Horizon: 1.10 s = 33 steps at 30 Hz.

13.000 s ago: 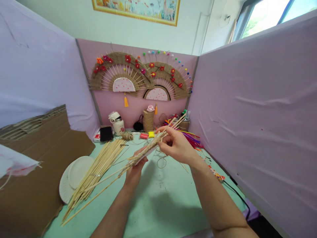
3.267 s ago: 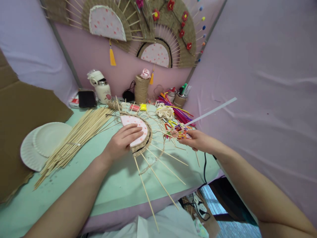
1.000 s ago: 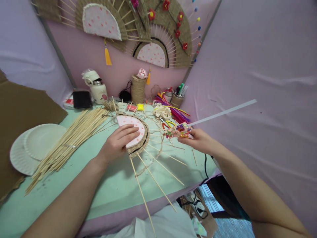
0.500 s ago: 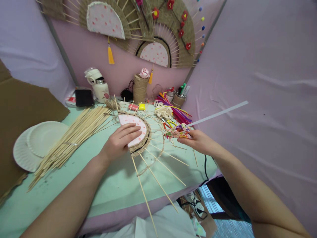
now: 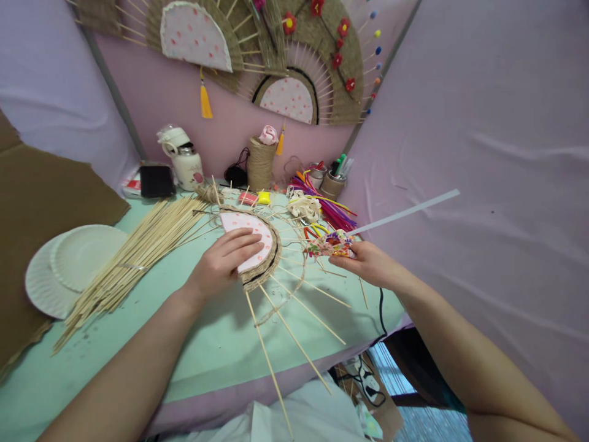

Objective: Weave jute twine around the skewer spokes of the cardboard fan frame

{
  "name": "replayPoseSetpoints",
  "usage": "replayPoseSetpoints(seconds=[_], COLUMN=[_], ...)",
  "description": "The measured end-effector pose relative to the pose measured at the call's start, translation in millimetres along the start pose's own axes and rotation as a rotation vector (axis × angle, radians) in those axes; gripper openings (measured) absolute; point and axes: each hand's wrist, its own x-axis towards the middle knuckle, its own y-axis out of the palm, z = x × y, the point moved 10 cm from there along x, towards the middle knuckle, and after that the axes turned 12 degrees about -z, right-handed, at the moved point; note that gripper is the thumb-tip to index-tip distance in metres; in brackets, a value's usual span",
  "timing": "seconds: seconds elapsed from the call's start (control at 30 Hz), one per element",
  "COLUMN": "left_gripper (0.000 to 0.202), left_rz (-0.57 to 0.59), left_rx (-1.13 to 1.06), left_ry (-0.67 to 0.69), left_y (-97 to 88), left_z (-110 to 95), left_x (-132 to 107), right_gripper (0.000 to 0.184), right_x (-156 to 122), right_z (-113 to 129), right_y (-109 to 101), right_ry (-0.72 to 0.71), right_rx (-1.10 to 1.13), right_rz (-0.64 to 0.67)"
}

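My left hand [image 5: 227, 258] grips a half-round piece [image 5: 252, 233] covered in white cloth with pink dots. Its fingers lie together over the face and the thumb is hidden. Twine with a black line is woven around the curved rim [image 5: 269, 264], and thin wooden skewers [image 5: 294, 336] fan out from it. A loose strand of twine [image 5: 297, 288] loops across the skewers. In my right hand [image 5: 370, 261] is a flower-patterned hot glue gun [image 5: 331, 244], with a long translucent glue stick [image 5: 409, 210] out of its back. The gun's nozzle points left at the skewers and twine.
A bundle of skewers [image 5: 142, 252] and paper plates [image 5: 39, 276] lie left, beside brown cardboard [image 5: 50, 202]. Behind are a white bottle [image 5: 188, 169], a twine spool [image 5: 260, 164], pipe cleaners [image 5: 338, 209] and a pen holder [image 5: 332, 184]. A black cord [image 5: 381, 313] hangs over the right edge.
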Motion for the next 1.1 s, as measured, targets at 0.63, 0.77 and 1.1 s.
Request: replayPoseSetpoints(seconds=[0.63, 0.77, 1.1], left_gripper=[0.038, 0.037, 0.033], left_rz=[-0.003, -0.004, -0.006], left_rx=[0.002, -0.002, -0.007], left_ry=[0.007, 0.009, -0.013], left_y=[-0.7, -0.9, -0.6], left_z=[-2.0, -2.7, -0.8], left_x=[1.4, 1.7, 2.2], right_gripper=[0.046, 0.046, 0.048], right_x=[0.4, 0.2, 0.6], right_z=[-1.0, -0.5, 1.4], right_y=[0.9, 1.4, -0.8], right_ry=[-0.001, -0.018, -0.027], right_rx=[-0.026, -0.021, -0.031], right_rz=[0.010, 0.009, -0.011])
